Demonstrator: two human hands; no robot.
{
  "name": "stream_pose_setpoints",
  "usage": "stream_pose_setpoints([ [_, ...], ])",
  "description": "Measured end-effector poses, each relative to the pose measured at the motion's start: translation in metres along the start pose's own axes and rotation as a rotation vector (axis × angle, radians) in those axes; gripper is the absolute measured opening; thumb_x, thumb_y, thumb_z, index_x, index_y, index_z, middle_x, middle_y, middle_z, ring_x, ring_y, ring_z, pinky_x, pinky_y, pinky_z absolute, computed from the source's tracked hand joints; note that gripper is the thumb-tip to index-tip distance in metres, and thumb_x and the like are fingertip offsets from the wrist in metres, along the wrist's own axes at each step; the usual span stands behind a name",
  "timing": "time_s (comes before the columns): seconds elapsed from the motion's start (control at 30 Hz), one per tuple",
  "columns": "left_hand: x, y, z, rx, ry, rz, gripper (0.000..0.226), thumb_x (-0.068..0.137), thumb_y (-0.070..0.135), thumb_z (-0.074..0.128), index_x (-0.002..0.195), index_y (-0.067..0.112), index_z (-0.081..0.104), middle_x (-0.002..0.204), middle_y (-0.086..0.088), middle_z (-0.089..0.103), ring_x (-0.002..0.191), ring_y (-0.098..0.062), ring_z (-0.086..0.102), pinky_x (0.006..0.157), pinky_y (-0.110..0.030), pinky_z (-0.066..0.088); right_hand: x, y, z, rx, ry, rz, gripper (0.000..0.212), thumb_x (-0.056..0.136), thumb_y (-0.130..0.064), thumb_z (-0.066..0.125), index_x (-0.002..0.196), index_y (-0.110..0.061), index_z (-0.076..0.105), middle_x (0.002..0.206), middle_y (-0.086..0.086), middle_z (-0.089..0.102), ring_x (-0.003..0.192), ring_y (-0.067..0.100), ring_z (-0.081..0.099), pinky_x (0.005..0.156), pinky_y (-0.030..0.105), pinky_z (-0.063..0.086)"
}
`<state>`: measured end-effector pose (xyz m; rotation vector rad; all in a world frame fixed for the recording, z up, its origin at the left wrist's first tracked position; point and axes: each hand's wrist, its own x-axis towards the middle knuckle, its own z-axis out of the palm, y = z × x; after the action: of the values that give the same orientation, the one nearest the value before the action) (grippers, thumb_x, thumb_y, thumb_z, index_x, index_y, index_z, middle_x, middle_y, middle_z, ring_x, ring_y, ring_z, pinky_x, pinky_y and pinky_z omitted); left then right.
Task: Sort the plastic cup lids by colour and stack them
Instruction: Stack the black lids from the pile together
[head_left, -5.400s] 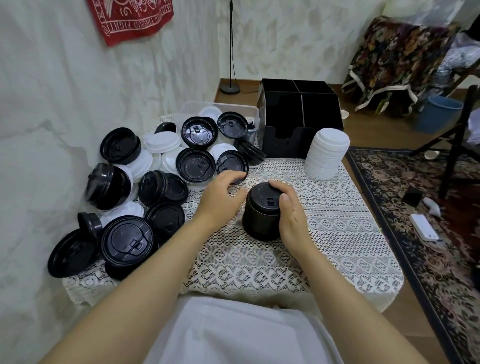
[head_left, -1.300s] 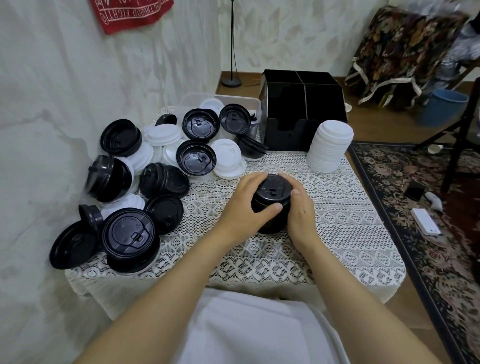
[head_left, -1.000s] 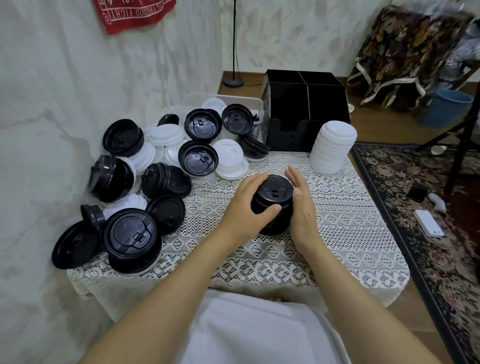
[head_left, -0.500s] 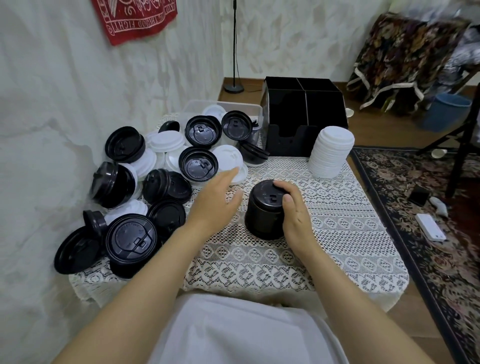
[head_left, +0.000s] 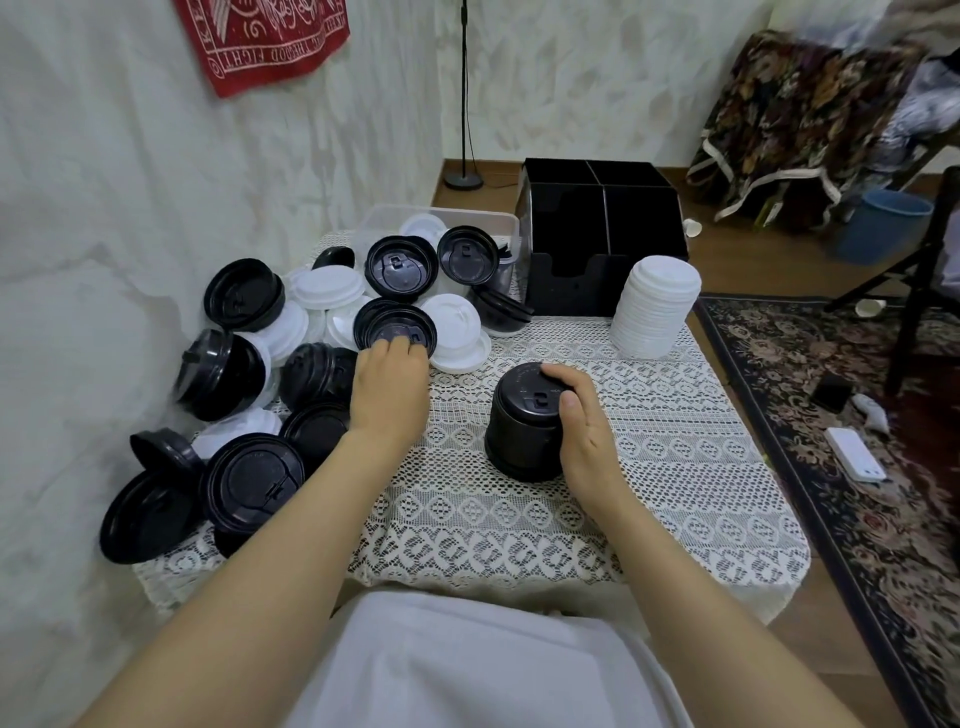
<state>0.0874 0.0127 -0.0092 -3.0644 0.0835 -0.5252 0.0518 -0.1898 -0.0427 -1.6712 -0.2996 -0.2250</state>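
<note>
**At the pile, left of the held stack: left hand goes for the next black lid**

Half a second ago the left hand (head_left: 389, 395) was only leaving the black stack (head_left: 519, 431). Now it has crossed to the pile (head_left: 270, 364) and reached a black lid (head_left: 392, 319) that lies face up on the white ones. That suggests the last lid is seated on the stack and a new pick has begun. The job is well along but far from over: many black and white lids are still mixed on the far-left side of the grip.

The right hand (head_left: 582, 431) has not moved. Its palm lies against the stack's right side, its thumb rests on the top lid and its fingers curl over the far edge, so it is gripping the stack and holding it upright on the cloth (head_left: 519, 525).

The left forearm runs straight out from the body with the wrist level and the back of the hand upward. Its fingertips (head_left: 400, 343) bend down onto the lid's near rim. They are blurred there, so I cannot tell whether they already pinch the rim or only touch it.

Beyond the right hand, well apart from it, the white stack (head_left: 655, 306) stands on its own. Once lifted, the lid has a short path rightward to the black stack.
</note>
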Motion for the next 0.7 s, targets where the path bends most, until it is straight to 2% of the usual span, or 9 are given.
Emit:
stream_pose_setpoints([
  [0.13, -0.001, -0.001, 0.003, -0.044, 0.018, 0.007, 0.019, 0.070, -0.005, 0.072, 0.087, -0.001, 0.063, 0.083, -0.017, 0.062, 0.076, -0.036, 0.057, 0.068, -0.039, 0.043, 0.000, 0.000, 0.000, -0.001, 0.003, -0.002, 0.026, 0.097, -0.028, 0.032, 0.116, -0.031, 0.050, 0.118, -0.017, 0.052, 0.104, -0.018, 0.049, 0.090, 0.004, 0.035],
  [0.2, -0.001, -0.002, 0.005, -0.102, 0.066, 0.017, 0.016, 0.074, -0.002, 0.073, 0.087, 0.000, 0.064, 0.081, -0.016, 0.062, 0.075, -0.036, 0.058, 0.068, -0.041, 0.044, 0.000, 0.001, 0.000, -0.002, 0.005, -0.006, 0.026, 0.097, -0.028, 0.032, 0.116, -0.031, 0.050, 0.118, -0.017, 0.052, 0.105, -0.017, 0.049, 0.090, 0.004, 0.035],
  [0.27, -0.001, -0.003, 0.005, -0.209, 0.137, 0.020, 0.009, 0.084, 0.005, 0.068, 0.092, 0.001, 0.066, 0.085, -0.015, 0.063, 0.078, -0.036, 0.058, 0.074, -0.043, 0.044, 0.000, 0.001, 0.000, -0.003, 0.005, -0.011, 0.026, 0.097, -0.027, 0.032, 0.116, -0.032, 0.050, 0.118, -0.016, 0.052, 0.105, -0.016, 0.049, 0.090, 0.004, 0.035],
  [0.37, -0.001, -0.002, 0.001, -0.309, 0.247, 0.011, 0.014, 0.091, 0.012, 0.061, 0.100, 0.004, 0.068, 0.088, -0.011, 0.065, 0.080, -0.034, 0.058, 0.078, -0.044, 0.042, 0.001, 0.001, 0.000, 0.005, 0.003, -0.011, 0.025, 0.097, -0.028, 0.032, 0.115, -0.033, 0.050, 0.117, -0.015, 0.052, 0.105, -0.015, 0.049, 0.090, 0.005, 0.035],
  [0.5, 0.001, 0.000, -0.009, -0.490, 0.261, 0.015, 0.027, 0.097, 0.017, 0.044, 0.108, 0.004, 0.065, 0.092, -0.012, 0.064, 0.082, -0.032, 0.056, 0.079, -0.044, 0.041, 0.001, 0.002, 0.000, 0.006, 0.007, -0.010, 0.025, 0.097, -0.028, 0.033, 0.115, -0.034, 0.050, 0.117, -0.016, 0.052, 0.106, -0.014, 0.050, 0.092, 0.007, 0.036],
  [0.6, 0.000, 0.002, -0.019, -0.739, 0.221, 0.018, 0.028, 0.101, 0.012, 0.041, 0.113, 0.002, 0.064, 0.102, -0.010, 0.063, 0.094, -0.022, 0.055, 0.085, -0.030, 0.040, 0.001, 0.003, 0.000, 0.009, 0.008, -0.011, 0.026, 0.097, -0.028, 0.033, 0.116, -0.032, 0.050, 0.117, -0.017, 0.052, 0.106, -0.014, 0.050, 0.092, 0.007, 0.036],
  [0.7, -0.003, 0.004, -0.025, -0.886, 0.188, -0.054, 0.027, 0.102, 0.007, 0.038, 0.113, 0.002, 0.063, 0.105, -0.001, 0.060, 0.098, -0.010, 0.051, 0.082, -0.014, 0.034, 0.002, 0.004, -0.001, 0.007, 0.010, -0.013, 0.027, 0.097, -0.028, 0.032, 0.117, -0.030, 0.050, 0.117, -0.017, 0.052, 0.107, -0.013, 0.049, 0.093, 0.007, 0.036],
])
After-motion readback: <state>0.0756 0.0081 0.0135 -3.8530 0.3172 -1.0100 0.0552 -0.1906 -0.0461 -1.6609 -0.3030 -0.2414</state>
